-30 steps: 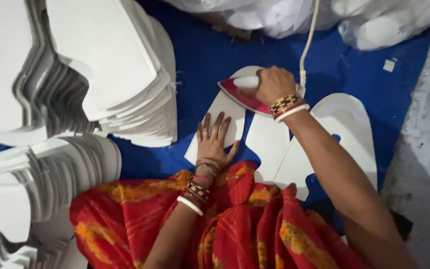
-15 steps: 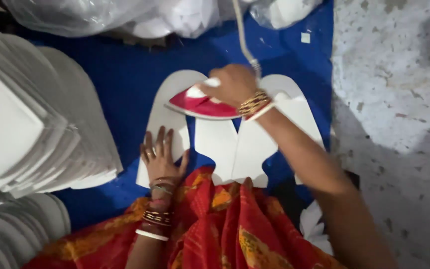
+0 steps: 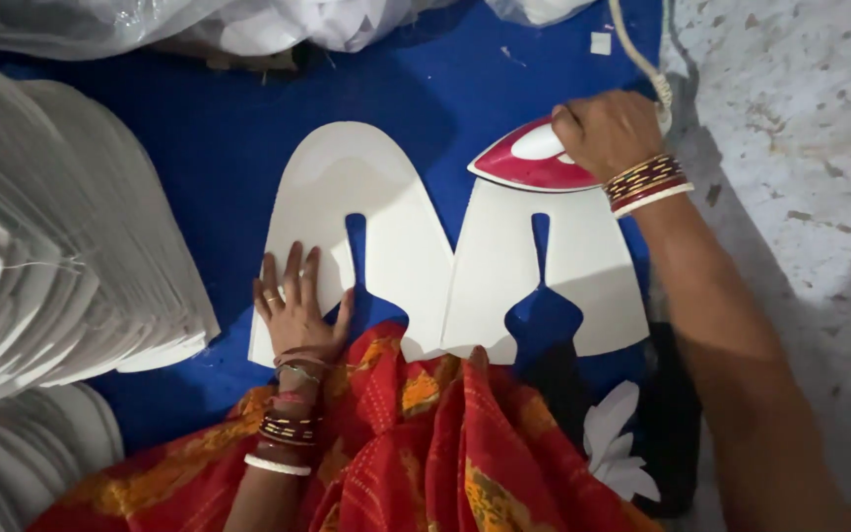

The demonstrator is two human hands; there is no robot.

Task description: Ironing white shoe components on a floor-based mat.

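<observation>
Head view: blue cloth point(image 3: 199, 197) on floor carries all. Stack point(image 3: 51, 246) of white cutouts at left. Two white cutouts side by side: left cutout point(image 3: 386, 212), right cutout point(image 3: 583, 286); likely thin, light, floppy, best pinned flat. Red iron point(image 3: 524, 163) at right cutout's top, probably heavy, hot; take handle only. Right hand point(image 3: 608, 128) wrapped round handle. Left hand point(image 3: 297, 310) spread flat on left cutout's lower edge.

1. Left hand point(image 3: 294, 313): flat, palm down, fingers spread and pointing away from the body; ring on one finger.
2. Left wrist: stacked bangles, forearm running straight back toward the lap.
3. Right hand point(image 3: 607, 133): fingers curled tight in a closed grip, knuckles up.
4. Right wrist: bangles just behind the grip; forearm extends back and to the right, elbow out of frame.
</observation>
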